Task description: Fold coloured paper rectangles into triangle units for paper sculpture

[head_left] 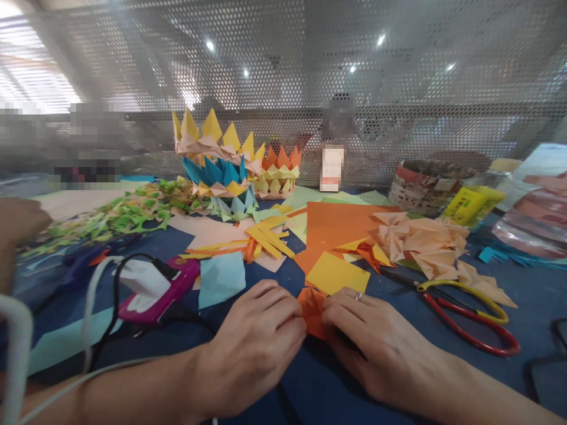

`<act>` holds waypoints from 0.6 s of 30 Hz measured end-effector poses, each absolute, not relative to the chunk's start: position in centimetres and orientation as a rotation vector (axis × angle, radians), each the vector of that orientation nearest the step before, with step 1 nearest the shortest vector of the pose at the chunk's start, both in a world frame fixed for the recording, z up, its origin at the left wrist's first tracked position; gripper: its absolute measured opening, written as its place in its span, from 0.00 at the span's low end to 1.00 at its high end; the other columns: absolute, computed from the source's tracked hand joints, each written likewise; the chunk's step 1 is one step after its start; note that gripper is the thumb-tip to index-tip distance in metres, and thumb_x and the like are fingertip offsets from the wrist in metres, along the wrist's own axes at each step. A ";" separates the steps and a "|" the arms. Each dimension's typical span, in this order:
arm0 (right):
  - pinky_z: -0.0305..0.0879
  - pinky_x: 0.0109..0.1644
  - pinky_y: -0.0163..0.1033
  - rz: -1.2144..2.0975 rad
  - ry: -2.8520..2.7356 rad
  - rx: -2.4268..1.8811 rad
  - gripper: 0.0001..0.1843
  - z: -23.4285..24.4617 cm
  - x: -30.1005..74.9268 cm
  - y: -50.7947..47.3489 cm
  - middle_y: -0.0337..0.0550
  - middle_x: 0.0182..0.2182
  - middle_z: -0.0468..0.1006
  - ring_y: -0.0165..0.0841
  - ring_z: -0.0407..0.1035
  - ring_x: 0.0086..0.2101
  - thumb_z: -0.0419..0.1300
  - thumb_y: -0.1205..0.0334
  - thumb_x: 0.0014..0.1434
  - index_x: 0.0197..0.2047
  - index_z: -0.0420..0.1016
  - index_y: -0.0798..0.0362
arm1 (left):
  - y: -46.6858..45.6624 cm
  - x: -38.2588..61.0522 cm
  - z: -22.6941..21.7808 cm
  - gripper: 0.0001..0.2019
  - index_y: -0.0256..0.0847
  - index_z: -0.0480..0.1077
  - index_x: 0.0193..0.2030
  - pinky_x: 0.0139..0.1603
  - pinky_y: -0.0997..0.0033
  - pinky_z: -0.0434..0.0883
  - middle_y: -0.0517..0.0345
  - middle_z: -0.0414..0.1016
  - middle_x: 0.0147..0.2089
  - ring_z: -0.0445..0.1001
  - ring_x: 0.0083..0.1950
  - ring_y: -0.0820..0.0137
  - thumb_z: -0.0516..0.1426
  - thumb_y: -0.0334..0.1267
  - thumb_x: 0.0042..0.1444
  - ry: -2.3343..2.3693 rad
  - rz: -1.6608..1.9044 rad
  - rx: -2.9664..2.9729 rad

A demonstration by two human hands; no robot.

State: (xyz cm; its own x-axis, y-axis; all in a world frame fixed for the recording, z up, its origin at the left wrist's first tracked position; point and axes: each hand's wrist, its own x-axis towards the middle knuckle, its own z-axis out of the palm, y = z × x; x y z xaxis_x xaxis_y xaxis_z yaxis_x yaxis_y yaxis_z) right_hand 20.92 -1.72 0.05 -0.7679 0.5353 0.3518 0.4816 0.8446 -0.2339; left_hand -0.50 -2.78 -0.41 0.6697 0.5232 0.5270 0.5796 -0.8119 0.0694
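Observation:
Between my two hands is a small folded piece of orange paper (313,313), low over the dark blue table. My left hand (261,336) grips its left side with curled fingers. On its right side my right hand (372,336), with a ring on one finger, pinches the paper. The fingertips partly hide the folds. Just beyond lies a yellow paper square (339,273), and behind that a large orange sheet (345,227). A light blue paper piece (222,279) lies beyond my left hand.
Scissors (469,313) with red and yellow handles lie right. A magenta power strip (162,289) with cords sits left. Folded paper crowns (221,159), peach folded pieces (416,239), yellow strips (266,236), a woven basket (425,186) and a bottle (478,198) stand behind. Another person's hand (24,221) is far left.

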 end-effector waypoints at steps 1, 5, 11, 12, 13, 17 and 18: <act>0.61 0.35 0.38 0.199 -2.619 -0.744 0.04 0.2 20.9 -1.7 0.43 0.31 0.72 0.34 0.64 0.31 0.53 0.71 0.61 0.35 0.66 0.55 | -2.8 -0.5 -0.5 0.11 0.37 0.66 0.29 0.40 0.63 0.64 0.59 0.70 0.31 0.66 0.34 0.69 0.51 0.28 0.63 -0.932 -0.844 -2.776; 0.60 0.36 0.37 0.177 -2.644 -0.670 0.02 0.5 20.6 -1.7 0.42 0.33 0.73 0.33 0.64 0.33 0.57 0.66 0.62 0.36 0.67 0.54 | -3.2 -0.3 -0.7 0.12 0.37 0.64 0.26 0.36 0.65 0.63 0.60 0.67 0.29 0.64 0.31 0.70 0.53 0.28 0.62 -0.949 -0.928 -2.810; 0.56 0.31 0.37 0.129 -2.653 -0.621 0.11 0.5 20.6 -1.7 0.42 0.29 0.72 0.32 0.61 0.29 0.51 0.70 0.65 0.29 0.67 0.54 | -3.6 -0.2 -0.8 0.10 0.37 0.66 0.27 0.37 0.65 0.63 0.60 0.70 0.30 0.66 0.32 0.70 0.54 0.29 0.61 -0.955 -0.950 -2.843; 0.55 0.30 0.37 0.131 -2.645 -0.617 0.12 0.5 20.6 -1.7 0.42 0.29 0.72 0.32 0.61 0.29 0.51 0.70 0.64 0.29 0.68 0.55 | -3.6 -0.2 -0.8 0.09 0.37 0.66 0.28 0.37 0.64 0.63 0.60 0.70 0.30 0.66 0.33 0.70 0.55 0.29 0.61 -0.973 -0.955 -2.851; 0.55 0.30 0.38 0.137 -2.638 -0.615 0.12 0.5 20.6 -1.7 0.42 0.28 0.72 0.32 0.61 0.28 0.51 0.71 0.64 0.29 0.68 0.55 | -3.6 -0.3 -0.8 0.09 0.37 0.67 0.28 0.37 0.64 0.63 0.59 0.70 0.30 0.67 0.33 0.69 0.55 0.29 0.61 -0.995 -0.961 -2.864; 0.56 0.31 0.38 0.177 -2.641 -0.641 0.12 0.7 20.7 -1.8 0.43 0.28 0.72 0.32 0.62 0.29 0.51 0.70 0.64 0.29 0.69 0.55 | -3.3 -0.6 -0.5 0.05 0.38 0.67 0.31 0.37 0.64 0.62 0.60 0.70 0.32 0.67 0.35 0.68 0.56 0.30 0.59 -1.117 -0.979 -2.948; 0.57 0.31 0.38 0.190 -2.646 -0.660 0.11 0.7 20.7 -1.8 0.43 0.28 0.73 0.33 0.62 0.29 0.51 0.70 0.64 0.30 0.69 0.55 | -3.3 -0.7 -0.4 0.05 0.39 0.67 0.31 0.37 0.64 0.61 0.60 0.70 0.32 0.67 0.35 0.68 0.56 0.30 0.59 -1.153 -0.969 -2.972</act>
State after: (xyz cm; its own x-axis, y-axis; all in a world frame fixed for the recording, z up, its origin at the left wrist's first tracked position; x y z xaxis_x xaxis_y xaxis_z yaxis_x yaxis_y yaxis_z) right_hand 20.66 -1.85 0.74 -0.8063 0.4757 0.3516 0.4207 0.8790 -0.2244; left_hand -0.65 -3.27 -0.36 0.5948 0.6669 0.4488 0.5567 -0.7445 0.3685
